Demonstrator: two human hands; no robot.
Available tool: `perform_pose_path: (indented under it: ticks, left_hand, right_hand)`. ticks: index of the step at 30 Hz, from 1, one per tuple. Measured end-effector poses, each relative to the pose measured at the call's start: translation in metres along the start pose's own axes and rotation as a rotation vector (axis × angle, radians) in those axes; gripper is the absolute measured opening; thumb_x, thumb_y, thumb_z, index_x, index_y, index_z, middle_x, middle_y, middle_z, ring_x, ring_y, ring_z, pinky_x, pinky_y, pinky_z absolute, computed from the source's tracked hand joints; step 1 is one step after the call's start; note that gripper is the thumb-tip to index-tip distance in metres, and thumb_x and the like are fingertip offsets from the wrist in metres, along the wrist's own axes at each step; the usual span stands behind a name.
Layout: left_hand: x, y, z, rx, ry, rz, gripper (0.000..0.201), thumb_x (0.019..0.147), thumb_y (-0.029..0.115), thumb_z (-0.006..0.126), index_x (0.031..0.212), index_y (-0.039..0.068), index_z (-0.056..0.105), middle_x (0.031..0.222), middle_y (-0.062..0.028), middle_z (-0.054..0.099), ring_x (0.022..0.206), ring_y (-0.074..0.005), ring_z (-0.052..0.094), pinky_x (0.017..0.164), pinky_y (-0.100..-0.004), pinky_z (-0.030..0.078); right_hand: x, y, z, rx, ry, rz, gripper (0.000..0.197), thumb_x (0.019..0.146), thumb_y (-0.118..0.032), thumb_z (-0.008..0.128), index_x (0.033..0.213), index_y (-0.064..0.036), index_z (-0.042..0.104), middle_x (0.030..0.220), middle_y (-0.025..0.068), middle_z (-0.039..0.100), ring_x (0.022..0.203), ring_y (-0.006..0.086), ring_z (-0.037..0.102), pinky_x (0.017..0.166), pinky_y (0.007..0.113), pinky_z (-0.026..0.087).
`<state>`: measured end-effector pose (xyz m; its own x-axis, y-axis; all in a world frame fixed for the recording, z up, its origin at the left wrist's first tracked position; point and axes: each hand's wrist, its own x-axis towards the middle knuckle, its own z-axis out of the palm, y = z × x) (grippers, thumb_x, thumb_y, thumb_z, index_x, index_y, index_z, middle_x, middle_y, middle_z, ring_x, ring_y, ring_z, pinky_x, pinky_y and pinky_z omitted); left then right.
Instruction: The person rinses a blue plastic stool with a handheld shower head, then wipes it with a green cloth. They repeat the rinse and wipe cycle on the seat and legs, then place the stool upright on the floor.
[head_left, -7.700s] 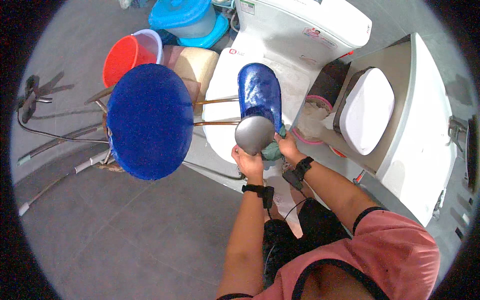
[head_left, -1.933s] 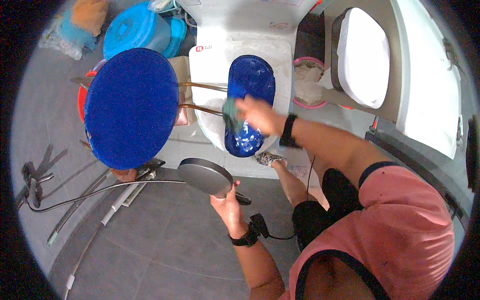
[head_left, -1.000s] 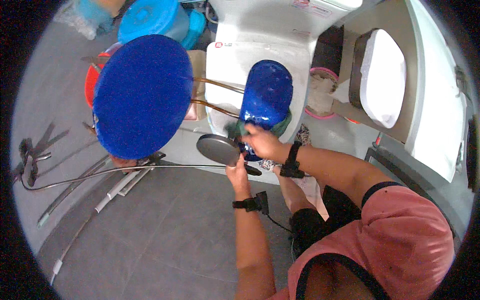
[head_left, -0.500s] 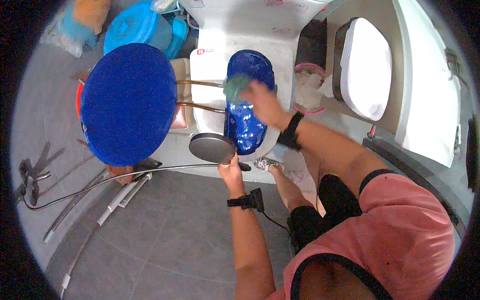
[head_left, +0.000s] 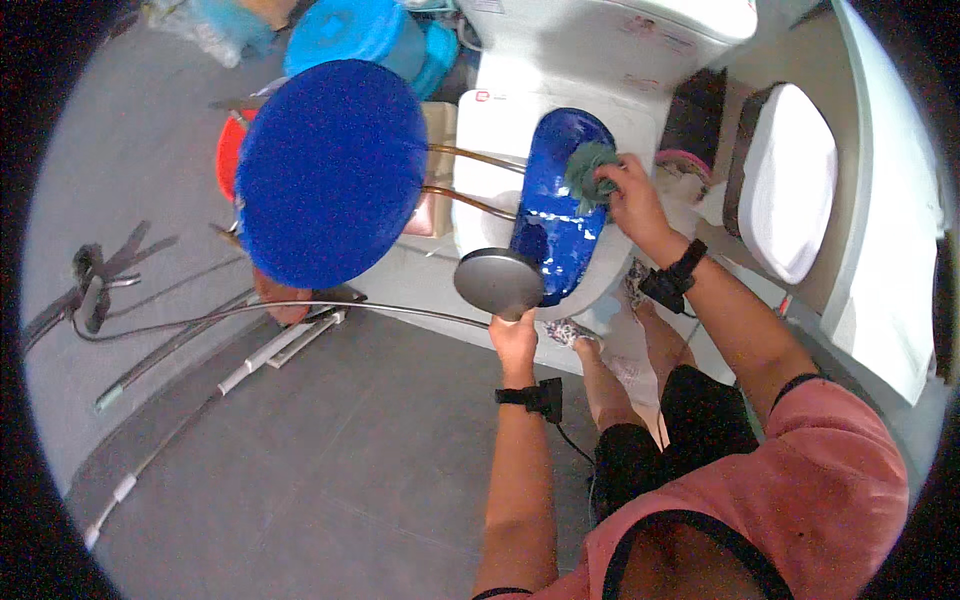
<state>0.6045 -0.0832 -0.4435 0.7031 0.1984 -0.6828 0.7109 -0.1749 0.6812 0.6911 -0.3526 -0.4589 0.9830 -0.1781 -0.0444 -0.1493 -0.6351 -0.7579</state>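
Note:
A blue chair lies on its side, its round seat [head_left: 330, 175] to the left and its wet, glossy oblong backrest [head_left: 568, 222] over the white toilet lid [head_left: 485, 120]. Two brown metal tubes [head_left: 478, 156] join the two parts. In my right hand [head_left: 640, 205] is a bunched green mesh scrubber [head_left: 588, 175], pressed to the backrest's right edge. My left hand [head_left: 514, 345] is wrapped round the handle of a round grey shower head [head_left: 498, 283], held at the backrest's near end. The handle is mostly hidden by my fingers.
The metal shower hose [head_left: 400, 311] runs left across the floor. Behind the seat stand a blue bucket [head_left: 350, 40] and a red basin [head_left: 230, 155]. On the right are a pink-rimmed bin [head_left: 685, 162] and a white basin [head_left: 795, 180]. A white pole [head_left: 280, 345] lies lower left.
My right hand and the scrubber have moved from the backrest's left side to its right edge. The whole view has shifted, with the scene now further right. My left hand keeps hold of the shower head.

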Motion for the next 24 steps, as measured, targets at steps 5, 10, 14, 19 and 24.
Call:
perform_pose_path:
  ticks: [5, 10, 14, 19, 24]
  left_hand:
    - [-0.022, 0.025, -0.003, 0.202, 0.159, 0.308, 0.04, 0.072, 0.004, 0.075, 0.109, -0.001, 0.062, 0.105, -0.0146, 0.067, 0.096, -0.0274, 0.064, 0.085, -0.0355, 0.049]
    - [-0.054, 0.078, -0.017, 0.201, 0.175, 0.281, 0.039, 0.071, 0.006, 0.075, 0.107, 0.0, 0.062, 0.111, -0.0161, 0.062, 0.109, -0.0338, 0.057, 0.092, -0.041, 0.044]
    - [-0.059, 0.101, -0.016, 0.364, 0.091, 0.445, 0.049, 0.074, 0.011, 0.073, 0.118, 0.0, 0.054, 0.126, -0.0229, 0.05, 0.131, -0.0415, 0.032, 0.107, -0.0496, 0.031]
    - [-0.05, 0.142, -0.1, 0.014, -0.646, 0.353, 0.085, 0.082, 0.009, 0.071, 0.15, 0.006, 0.02, 0.153, -0.0177, 0.029, 0.142, -0.0262, 0.026, 0.115, -0.0404, 0.024]
    - [0.023, 0.248, -0.356, -0.139, 0.125, 0.522, 0.022, 0.093, 0.026, 0.061, 0.106, 0.008, 0.062, 0.097, -0.0032, 0.065, 0.088, -0.0152, 0.061, 0.079, -0.0314, 0.049]
  right_hand:
    - [0.027, -0.033, -0.009, 0.06, 0.303, 0.004, 0.037, 0.085, -0.005, 0.06, 0.122, -0.0074, 0.057, 0.124, 0.0172, 0.05, 0.116, 0.0347, 0.05, 0.099, 0.039, 0.041]
    - [-0.065, -0.101, 0.004, 0.692, -0.36, 0.331, 0.044, 0.094, -0.02, 0.06, 0.132, -0.0032, 0.046, 0.127, 0.0131, 0.055, 0.116, 0.0222, 0.053, 0.101, 0.035, 0.041]
    - [-0.112, -0.15, 0.034, 1.202, -0.598, 0.48, 0.043, 0.096, -0.027, 0.056, 0.13, -0.0015, 0.048, 0.12, 0.0067, 0.058, 0.108, 0.0166, 0.054, 0.095, 0.033, 0.043]
    - [-0.083, -0.167, 0.048, 1.29, -0.622, 0.599, 0.044, 0.102, -0.033, 0.041, 0.131, -0.0009, 0.049, 0.122, 0.01, 0.06, 0.111, 0.0196, 0.056, 0.1, 0.036, 0.043]
    - [-0.054, -0.182, 0.049, 1.41, -0.397, 0.725, 0.053, 0.1, -0.048, 0.04, 0.134, -0.0083, 0.043, 0.115, 0.0077, 0.06, 0.11, 0.022, 0.054, 0.101, 0.042, 0.038]
